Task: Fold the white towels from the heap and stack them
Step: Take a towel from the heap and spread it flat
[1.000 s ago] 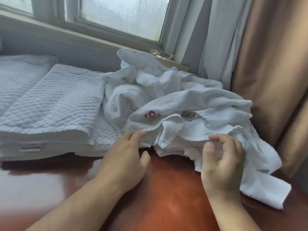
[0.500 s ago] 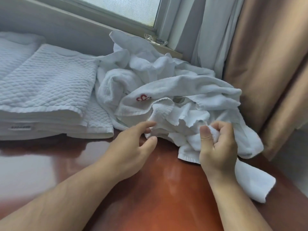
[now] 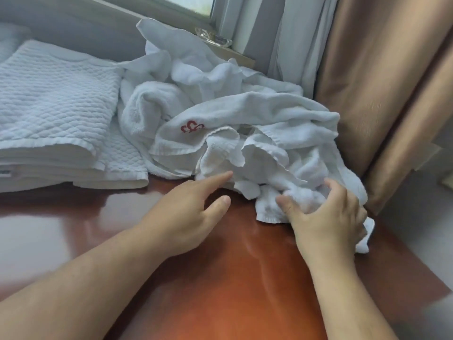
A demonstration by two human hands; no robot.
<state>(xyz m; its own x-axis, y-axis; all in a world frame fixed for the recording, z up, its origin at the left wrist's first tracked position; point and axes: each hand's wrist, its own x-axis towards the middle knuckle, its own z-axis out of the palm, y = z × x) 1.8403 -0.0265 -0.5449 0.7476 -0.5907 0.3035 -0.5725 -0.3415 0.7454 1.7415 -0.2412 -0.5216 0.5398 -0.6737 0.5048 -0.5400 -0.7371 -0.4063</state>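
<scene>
At nine o'clock a stack of folded towels (image 3: 56,114) sits on the glossy red-brown bench (image 3: 220,278). The heap of white towels (image 3: 232,114), one with a red mark (image 3: 192,126), lies at twelve, touching the stack. The left hand (image 3: 186,217) lies open, index finger touching the heap's near edge. The right hand (image 3: 326,219) has its fingers (image 3: 285,204) curled round a bunch of cloth. A tan curtain (image 3: 382,82) hangs at two o'clock, against the heap.

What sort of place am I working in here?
Probably a hotel room or its linen area: a heap of white towels with a red logo, folded quilted mats, glossy wooden table, floor-length curtains.
</scene>
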